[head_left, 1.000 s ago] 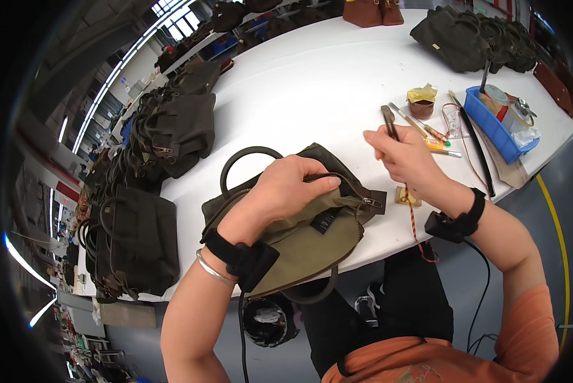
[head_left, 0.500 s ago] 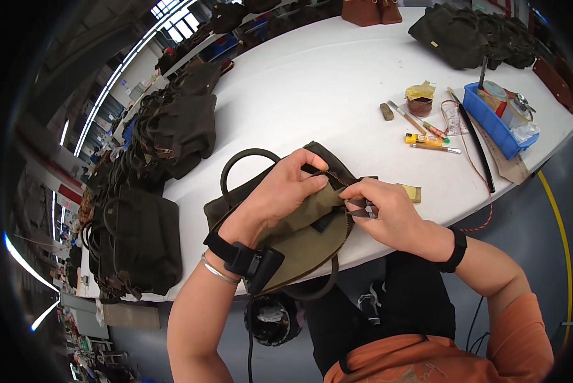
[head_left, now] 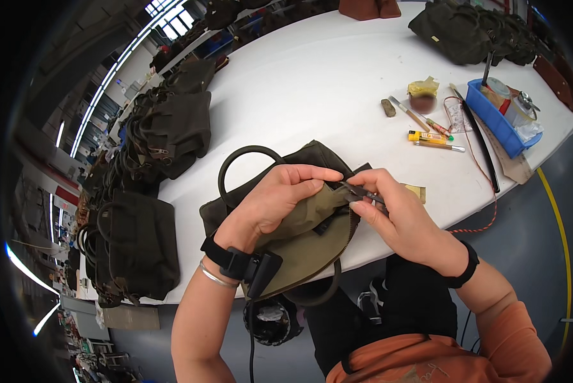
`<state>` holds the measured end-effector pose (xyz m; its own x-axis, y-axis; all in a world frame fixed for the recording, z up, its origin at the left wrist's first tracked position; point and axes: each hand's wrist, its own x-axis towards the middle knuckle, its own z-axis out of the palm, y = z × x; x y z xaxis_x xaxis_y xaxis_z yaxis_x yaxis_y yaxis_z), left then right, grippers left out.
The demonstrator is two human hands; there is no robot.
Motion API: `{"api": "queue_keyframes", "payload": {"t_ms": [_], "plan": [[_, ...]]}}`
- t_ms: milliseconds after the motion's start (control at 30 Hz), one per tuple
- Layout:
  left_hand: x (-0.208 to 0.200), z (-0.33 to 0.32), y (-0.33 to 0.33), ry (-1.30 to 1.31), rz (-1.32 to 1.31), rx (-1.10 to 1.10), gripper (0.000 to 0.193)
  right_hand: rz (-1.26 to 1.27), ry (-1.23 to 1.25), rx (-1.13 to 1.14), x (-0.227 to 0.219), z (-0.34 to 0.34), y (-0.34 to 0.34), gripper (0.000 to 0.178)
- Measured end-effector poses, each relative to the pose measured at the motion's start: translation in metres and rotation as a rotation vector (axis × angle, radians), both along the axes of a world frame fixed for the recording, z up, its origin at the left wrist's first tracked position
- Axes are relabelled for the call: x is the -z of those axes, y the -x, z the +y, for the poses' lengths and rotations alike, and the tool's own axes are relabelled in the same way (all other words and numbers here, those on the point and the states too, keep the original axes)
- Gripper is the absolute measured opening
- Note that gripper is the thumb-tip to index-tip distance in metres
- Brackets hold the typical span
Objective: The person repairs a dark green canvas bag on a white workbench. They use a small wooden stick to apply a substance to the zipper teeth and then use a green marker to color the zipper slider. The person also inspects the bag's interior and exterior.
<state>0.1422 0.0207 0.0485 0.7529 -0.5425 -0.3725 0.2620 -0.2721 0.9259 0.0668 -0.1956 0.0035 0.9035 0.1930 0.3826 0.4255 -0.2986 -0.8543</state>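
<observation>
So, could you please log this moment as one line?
left hand: gripping olive bag; right hand: holding dark tool at bag's opening; blue tray: on white table

Dark handbags [head_left: 143,246] crowd the left of a white counter [head_left: 299,83], as a blue bin [head_left: 489,124] stands at right near a yellow-topped jar [head_left: 422,98] and a yellow tube [head_left: 426,136].

Smooth white worktop [head_left: 312,83], matt dark-green cloth handbag [head_left: 305,157] at its near edge, creased matt olive lining [head_left: 299,256], dark metal-looking snips [head_left: 371,195], glossy blue plastic tray [head_left: 491,127] by the right edge, matt dark cloth bags [head_left: 145,242] along the left edge, polished metal bangle [head_left: 218,276]
</observation>
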Motion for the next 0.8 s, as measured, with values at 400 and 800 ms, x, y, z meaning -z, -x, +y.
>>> {"api": "queue_keyframes", "payload": {"t_ms": [400, 800], "plan": [[0.004, 0.005, -0.003, 0.084, 0.020, 0.037, 0.035, -0.159, -0.012, 0.121, 0.027, 0.021, 0.007, 0.031], [0.007, 0.008, -0.008, 0.116, 0.085, 0.040, 0.035, -0.217, -0.005, 0.183, 0.039, 0.029, 0.005, 0.032]]}}
